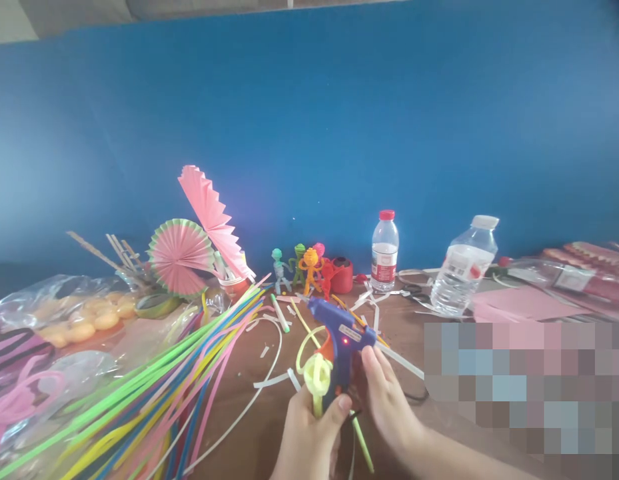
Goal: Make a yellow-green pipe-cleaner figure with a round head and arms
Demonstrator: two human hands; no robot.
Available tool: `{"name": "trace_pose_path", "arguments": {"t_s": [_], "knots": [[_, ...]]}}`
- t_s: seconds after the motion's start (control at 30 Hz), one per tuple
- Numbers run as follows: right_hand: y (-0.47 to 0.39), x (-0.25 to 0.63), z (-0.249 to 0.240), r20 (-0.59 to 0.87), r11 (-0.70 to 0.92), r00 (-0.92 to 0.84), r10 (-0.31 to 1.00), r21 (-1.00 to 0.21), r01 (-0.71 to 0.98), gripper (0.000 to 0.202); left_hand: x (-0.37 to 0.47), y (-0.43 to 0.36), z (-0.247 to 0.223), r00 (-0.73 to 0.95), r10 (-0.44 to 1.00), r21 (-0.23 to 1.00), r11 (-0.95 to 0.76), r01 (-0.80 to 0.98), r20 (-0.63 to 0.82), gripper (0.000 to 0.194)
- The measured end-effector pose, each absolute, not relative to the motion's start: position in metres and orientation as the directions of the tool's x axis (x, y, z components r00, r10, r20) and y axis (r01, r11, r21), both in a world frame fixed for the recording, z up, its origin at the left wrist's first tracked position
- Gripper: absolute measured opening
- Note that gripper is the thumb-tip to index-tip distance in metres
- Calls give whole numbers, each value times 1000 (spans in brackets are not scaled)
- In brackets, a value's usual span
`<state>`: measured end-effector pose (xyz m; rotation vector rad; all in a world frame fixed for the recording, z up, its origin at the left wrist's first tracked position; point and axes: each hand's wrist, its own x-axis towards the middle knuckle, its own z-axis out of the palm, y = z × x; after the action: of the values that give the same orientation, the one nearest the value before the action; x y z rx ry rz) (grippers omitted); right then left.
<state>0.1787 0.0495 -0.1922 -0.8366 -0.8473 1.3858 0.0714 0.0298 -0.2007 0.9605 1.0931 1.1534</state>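
- Holding the yellow-green coiled piece (pixel 318 373) in my left hand (pixel 312 437), thumb and fingers closed on its stem; whether they also bear on the gun's handle, I cannot tell; squeezing harder could crush the soft coils.
- Against the back of the blue glue gun (pixel 343 333), just beyond the coil, my right hand (pixel 392 407) has its fingers nearly straight; how firmly it grips, I cannot tell; a loose hold could let the gun twist.
- Out behind the gun, right of my grip, juts the glue stick (pixel 403 361); a knock there could swing the nozzle.
- Left of my grip spreads the bundle of fuzzy stems (pixel 139 407); a dragging sleeve could scatter it.
- Ahead, close to the nozzle, stands the orange figure (pixel 310 270); pushing forward could topple or scorch it; farther right is the red-capped bottle (pixel 384 257).
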Motion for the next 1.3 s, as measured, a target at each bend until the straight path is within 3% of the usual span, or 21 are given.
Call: {"name": "trace_pose_path", "arguments": {"t_s": [0.1, 0.23, 0.77, 0.97, 1.3], "knots": [[55, 180, -197, -34, -5, 43, 998, -832, -554, 26, 68, 36, -203, 19, 983, 967, 184, -179, -184, 41], [65, 188, -196, -11, 78, 167, 986, -851, -519, 21, 65, 41, -201, -16, 982, 963, 182, -198, -189, 36], [77, 204, -191, 5, 91, 182, 983, -879, -468, 21, 66, 41, -198, 36, 957, 941, 289, -176, -287, 42], [78, 204, -188, 4, 85, 168, 986, -874, -478, 20, 71, 37, -198, -8, 970, 961, 239, -137, -242, 35], [77, 209, -187, 127, 175, 182, 975, -944, -278, 21, 69, 36, -197, 18, 970, 962, 242, -125, -242, 40]]}}
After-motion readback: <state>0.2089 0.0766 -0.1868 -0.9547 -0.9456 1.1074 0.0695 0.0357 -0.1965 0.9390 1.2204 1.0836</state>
